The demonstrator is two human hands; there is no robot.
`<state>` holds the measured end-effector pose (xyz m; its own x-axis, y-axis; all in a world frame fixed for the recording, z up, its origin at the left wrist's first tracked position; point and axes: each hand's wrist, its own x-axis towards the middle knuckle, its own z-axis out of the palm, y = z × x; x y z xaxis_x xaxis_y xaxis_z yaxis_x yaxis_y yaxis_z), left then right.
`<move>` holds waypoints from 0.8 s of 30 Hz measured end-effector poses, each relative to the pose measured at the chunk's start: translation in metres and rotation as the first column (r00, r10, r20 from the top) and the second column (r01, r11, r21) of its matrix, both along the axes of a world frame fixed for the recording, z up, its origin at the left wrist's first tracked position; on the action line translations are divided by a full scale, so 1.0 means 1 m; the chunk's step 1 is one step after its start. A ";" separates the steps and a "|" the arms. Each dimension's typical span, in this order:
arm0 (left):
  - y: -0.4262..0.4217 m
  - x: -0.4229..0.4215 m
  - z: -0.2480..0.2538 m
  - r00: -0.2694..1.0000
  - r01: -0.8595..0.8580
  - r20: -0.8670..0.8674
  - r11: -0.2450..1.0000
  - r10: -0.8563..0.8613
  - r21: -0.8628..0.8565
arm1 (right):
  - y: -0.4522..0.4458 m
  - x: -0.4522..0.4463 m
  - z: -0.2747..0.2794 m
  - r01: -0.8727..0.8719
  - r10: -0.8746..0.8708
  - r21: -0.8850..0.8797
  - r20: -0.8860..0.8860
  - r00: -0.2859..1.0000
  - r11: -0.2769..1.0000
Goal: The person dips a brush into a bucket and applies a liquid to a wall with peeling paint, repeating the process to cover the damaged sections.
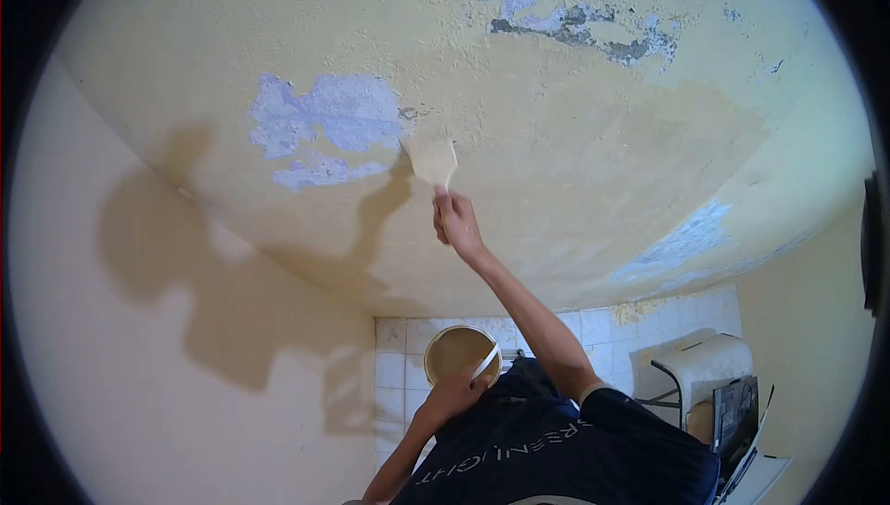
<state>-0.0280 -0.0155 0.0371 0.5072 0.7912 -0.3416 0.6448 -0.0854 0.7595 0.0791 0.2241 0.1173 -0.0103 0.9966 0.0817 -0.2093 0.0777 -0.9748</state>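
Observation:
My right hand (456, 224) is closed around the handle of a wide, pale paintbrush (432, 160). The brush's bristle end meets the yellow wall (556, 171), just right of a patch of peeled paint (338, 114). Low in front of my body, my left hand (454, 394) grips a round bucket (428, 357) at its near rim, by a white strip that looks like its handle. Brownish-yellow paint (456, 352) shows inside the bucket. Part of the left hand's fingers is hidden.
More bare, flaking patches (575, 28) lie higher on the wall, and another patch (677, 244) is at lower right. A white chair (714, 361) with a dark flat item (734, 412) on it stands at right. White floor tiles (391, 371) run along the wall's base.

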 end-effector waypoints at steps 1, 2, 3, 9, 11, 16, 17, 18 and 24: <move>-0.002 0.001 0.006 1.000 -0.008 0.000 0.999 0.008 -0.047 | -0.012 0.001 -0.016 0.027 -0.024 -0.067 0.041 0.999 0.997; -0.003 0.000 0.010 1.000 -0.016 -0.005 0.995 0.015 -0.094 | -0.024 0.000 -0.021 0.027 -0.024 -0.068 0.038 0.999 0.997; -0.001 -0.002 0.007 1.000 -0.016 -0.007 0.997 0.015 -0.080 | -0.029 -0.002 -0.014 0.047 -0.045 -0.036 0.068 0.997 0.998; 0.002 0.005 0.009 0.999 -0.021 -0.042 0.997 0.018 -0.072 | 0.004 0.000 0.077 0.073 -0.076 0.146 0.018 0.997 0.987; 0.004 0.007 0.022 0.999 -0.002 -0.051 0.989 -0.006 -0.151 | 0.009 -0.002 0.064 0.030 -0.028 0.068 -0.039 0.999 0.997; -0.003 0.006 0.002 0.999 -0.034 0.004 0.999 0.034 -0.032 | -0.020 -0.010 0.040 0.127 -0.129 0.100 0.007 0.992 0.987; -0.001 0.007 0.005 0.999 -0.041 0.001 0.997 0.042 -0.058 | -0.023 -0.010 0.046 0.150 -0.153 0.123 0.011 0.988 0.981; -0.001 0.007 0.008 0.999 -0.042 0.003 0.997 0.042 -0.062 | -0.021 -0.009 0.057 0.149 -0.152 0.119 0.014 0.988 0.982; 0.004 0.006 0.005 0.999 -0.034 -0.003 0.994 0.034 -0.101 | 0.014 -0.008 0.066 0.197 -0.201 0.201 -0.002 0.980 0.959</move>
